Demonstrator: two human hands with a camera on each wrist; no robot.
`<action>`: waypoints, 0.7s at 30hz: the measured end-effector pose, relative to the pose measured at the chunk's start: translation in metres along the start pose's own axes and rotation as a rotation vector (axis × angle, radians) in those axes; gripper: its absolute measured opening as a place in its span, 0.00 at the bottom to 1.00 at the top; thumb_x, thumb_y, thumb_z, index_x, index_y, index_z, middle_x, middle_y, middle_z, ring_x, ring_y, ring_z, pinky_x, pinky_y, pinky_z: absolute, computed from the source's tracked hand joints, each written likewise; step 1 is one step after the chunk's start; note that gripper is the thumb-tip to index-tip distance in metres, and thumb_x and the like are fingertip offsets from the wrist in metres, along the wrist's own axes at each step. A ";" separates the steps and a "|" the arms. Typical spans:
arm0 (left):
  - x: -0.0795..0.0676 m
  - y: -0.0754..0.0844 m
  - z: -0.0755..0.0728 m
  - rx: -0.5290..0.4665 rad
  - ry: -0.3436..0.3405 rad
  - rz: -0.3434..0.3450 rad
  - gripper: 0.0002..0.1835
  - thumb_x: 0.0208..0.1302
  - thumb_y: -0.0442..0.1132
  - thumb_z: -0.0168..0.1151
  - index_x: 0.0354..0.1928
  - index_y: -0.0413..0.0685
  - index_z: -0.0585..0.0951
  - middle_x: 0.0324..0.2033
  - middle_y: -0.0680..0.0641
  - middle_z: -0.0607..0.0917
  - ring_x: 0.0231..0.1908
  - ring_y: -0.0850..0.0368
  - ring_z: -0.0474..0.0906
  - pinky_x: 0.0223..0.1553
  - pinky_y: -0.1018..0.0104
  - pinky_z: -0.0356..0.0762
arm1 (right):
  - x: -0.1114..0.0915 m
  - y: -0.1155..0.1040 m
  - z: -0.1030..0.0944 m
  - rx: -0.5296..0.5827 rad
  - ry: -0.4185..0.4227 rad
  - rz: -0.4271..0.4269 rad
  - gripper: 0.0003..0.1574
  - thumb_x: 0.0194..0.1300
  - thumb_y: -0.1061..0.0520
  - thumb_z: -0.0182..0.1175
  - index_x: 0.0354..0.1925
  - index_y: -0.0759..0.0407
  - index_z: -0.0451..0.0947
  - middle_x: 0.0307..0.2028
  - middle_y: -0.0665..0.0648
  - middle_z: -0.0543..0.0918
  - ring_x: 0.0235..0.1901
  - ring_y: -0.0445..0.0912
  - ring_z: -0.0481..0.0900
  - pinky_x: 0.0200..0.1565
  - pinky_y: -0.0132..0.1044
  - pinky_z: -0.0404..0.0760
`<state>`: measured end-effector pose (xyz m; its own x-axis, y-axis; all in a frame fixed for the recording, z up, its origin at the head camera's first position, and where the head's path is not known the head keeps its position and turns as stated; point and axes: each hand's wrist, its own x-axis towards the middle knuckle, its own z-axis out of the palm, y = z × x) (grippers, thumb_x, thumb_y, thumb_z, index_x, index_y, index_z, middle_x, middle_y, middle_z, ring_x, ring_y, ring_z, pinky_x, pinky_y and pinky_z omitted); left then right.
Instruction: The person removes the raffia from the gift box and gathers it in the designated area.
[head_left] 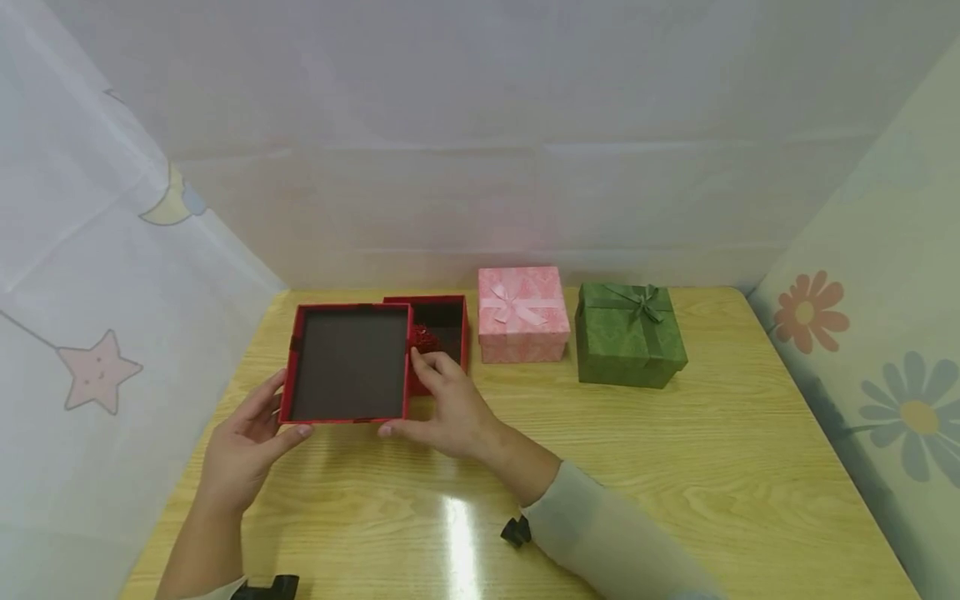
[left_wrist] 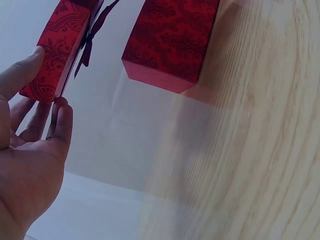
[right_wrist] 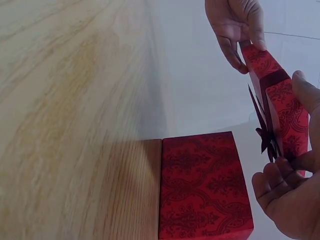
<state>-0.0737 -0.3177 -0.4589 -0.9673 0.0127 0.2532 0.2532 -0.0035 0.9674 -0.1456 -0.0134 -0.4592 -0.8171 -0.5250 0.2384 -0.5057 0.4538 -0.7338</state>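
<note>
Both hands hold a red gift box lid (head_left: 348,362), its dark inside turned up toward the head camera. My left hand (head_left: 236,458) grips the lid's near left corner, thumb on the rim. At the near right corner, my right hand (head_left: 457,408) pinches it between thumb and fingers. A dark ribbon bow (right_wrist: 265,142) hangs on the lid's outer face in the right wrist view. Behind the lid stands the open red patterned box (right_wrist: 200,185), partly covered by it in the head view. Something dark red and rough-textured (head_left: 425,339) shows inside that box.
A pink gift box (head_left: 522,321) with a bow stands right of the red box. Further right is a green gift box (head_left: 630,337), also with a bow. All stand near the back of the wooden table (head_left: 675,483), with cloth walls (head_left: 525,192) around it.
</note>
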 end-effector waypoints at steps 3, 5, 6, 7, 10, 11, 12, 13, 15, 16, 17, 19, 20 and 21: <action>-0.003 0.000 -0.004 0.006 0.008 0.003 0.45 0.58 0.10 0.63 0.78 0.34 0.62 0.65 0.41 0.76 0.62 0.57 0.78 0.53 0.69 0.82 | 0.001 -0.002 0.003 -0.004 -0.008 -0.004 0.75 0.54 0.22 0.70 0.82 0.57 0.51 0.66 0.50 0.68 0.59 0.41 0.70 0.57 0.32 0.77; -0.005 0.000 -0.006 0.001 0.009 0.006 0.45 0.57 0.09 0.62 0.78 0.33 0.62 0.65 0.43 0.77 0.61 0.57 0.78 0.53 0.69 0.82 | 0.002 -0.003 0.005 -0.007 -0.015 -0.004 0.74 0.54 0.21 0.70 0.82 0.57 0.51 0.67 0.50 0.68 0.60 0.42 0.70 0.58 0.32 0.78; -0.005 0.000 -0.007 -0.014 0.010 0.007 0.45 0.57 0.09 0.62 0.78 0.33 0.62 0.65 0.42 0.77 0.61 0.57 0.78 0.52 0.69 0.82 | 0.002 -0.004 0.006 -0.011 -0.017 -0.005 0.74 0.54 0.21 0.70 0.82 0.57 0.51 0.67 0.50 0.68 0.60 0.41 0.71 0.58 0.32 0.78; -0.006 0.000 -0.008 -0.023 0.006 0.012 0.46 0.57 0.08 0.62 0.78 0.32 0.61 0.65 0.42 0.76 0.61 0.57 0.78 0.52 0.69 0.83 | 0.003 -0.004 0.007 -0.017 -0.018 -0.008 0.74 0.54 0.21 0.70 0.82 0.57 0.51 0.67 0.50 0.68 0.61 0.41 0.71 0.58 0.32 0.77; -0.008 0.000 -0.011 -0.033 0.002 0.011 0.46 0.57 0.08 0.61 0.78 0.32 0.60 0.66 0.42 0.76 0.61 0.57 0.78 0.52 0.69 0.83 | 0.004 -0.005 0.010 -0.033 -0.012 -0.018 0.74 0.54 0.22 0.71 0.81 0.58 0.52 0.66 0.49 0.69 0.59 0.41 0.71 0.57 0.30 0.77; -0.009 0.000 -0.012 -0.030 0.002 0.008 0.46 0.57 0.08 0.61 0.78 0.32 0.60 0.66 0.42 0.76 0.61 0.57 0.79 0.52 0.69 0.83 | 0.005 -0.006 0.011 -0.035 -0.009 -0.022 0.74 0.54 0.22 0.71 0.81 0.58 0.52 0.65 0.49 0.70 0.59 0.40 0.71 0.56 0.29 0.76; -0.009 0.000 -0.013 -0.027 0.010 0.001 0.46 0.57 0.08 0.61 0.78 0.32 0.61 0.66 0.42 0.76 0.60 0.57 0.79 0.52 0.69 0.83 | 0.005 -0.006 0.012 -0.038 -0.006 -0.027 0.74 0.54 0.23 0.72 0.81 0.59 0.53 0.65 0.49 0.70 0.58 0.40 0.71 0.56 0.28 0.76; -0.010 0.000 -0.015 -0.017 0.018 -0.005 0.45 0.58 0.09 0.61 0.78 0.32 0.61 0.66 0.43 0.76 0.60 0.58 0.79 0.51 0.70 0.83 | 0.006 -0.007 0.013 -0.037 -0.005 -0.028 0.73 0.54 0.23 0.72 0.81 0.58 0.53 0.65 0.49 0.70 0.58 0.40 0.71 0.56 0.28 0.76; -0.011 0.000 -0.017 0.002 0.035 -0.025 0.45 0.58 0.10 0.62 0.78 0.34 0.61 0.65 0.44 0.77 0.60 0.59 0.80 0.51 0.70 0.82 | 0.007 -0.008 0.015 -0.029 -0.007 -0.029 0.72 0.54 0.25 0.73 0.81 0.58 0.54 0.64 0.49 0.71 0.58 0.40 0.72 0.55 0.27 0.76; -0.012 0.000 -0.018 0.004 0.045 -0.034 0.45 0.58 0.10 0.62 0.78 0.34 0.62 0.64 0.45 0.78 0.59 0.59 0.80 0.51 0.70 0.83 | 0.007 -0.008 0.016 -0.028 -0.011 -0.027 0.72 0.54 0.25 0.73 0.81 0.58 0.54 0.64 0.50 0.71 0.58 0.40 0.72 0.55 0.27 0.76; -0.013 0.000 -0.019 0.003 0.053 -0.039 0.45 0.58 0.10 0.62 0.78 0.34 0.62 0.63 0.45 0.79 0.59 0.59 0.80 0.51 0.70 0.83 | 0.008 -0.009 0.018 -0.028 -0.014 -0.027 0.72 0.55 0.25 0.73 0.81 0.57 0.54 0.64 0.50 0.71 0.58 0.40 0.71 0.55 0.27 0.76; -0.015 0.000 -0.022 0.000 0.064 -0.044 0.45 0.58 0.10 0.63 0.78 0.33 0.62 0.61 0.46 0.80 0.58 0.60 0.81 0.50 0.70 0.83 | 0.009 -0.011 0.020 -0.034 -0.021 -0.025 0.71 0.55 0.25 0.73 0.81 0.57 0.54 0.64 0.50 0.71 0.57 0.39 0.71 0.54 0.25 0.75; -0.016 0.001 -0.023 -0.001 0.070 -0.046 0.45 0.57 0.09 0.63 0.78 0.33 0.62 0.60 0.46 0.82 0.57 0.60 0.81 0.50 0.70 0.83 | 0.010 -0.012 0.022 -0.038 -0.026 -0.023 0.71 0.55 0.25 0.72 0.81 0.57 0.54 0.64 0.50 0.71 0.57 0.39 0.71 0.53 0.25 0.75; -0.017 0.001 -0.024 -0.005 0.073 -0.044 0.45 0.57 0.09 0.63 0.77 0.33 0.62 0.59 0.47 0.82 0.57 0.60 0.82 0.50 0.70 0.83 | 0.010 -0.013 0.023 -0.040 -0.031 -0.020 0.71 0.55 0.24 0.72 0.81 0.57 0.54 0.64 0.50 0.71 0.56 0.39 0.71 0.52 0.24 0.75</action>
<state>-0.0570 -0.3419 -0.4625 -0.9759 -0.0600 0.2097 0.2106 -0.0094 0.9775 -0.1407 -0.0412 -0.4620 -0.7982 -0.5557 0.2324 -0.5328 0.4713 -0.7029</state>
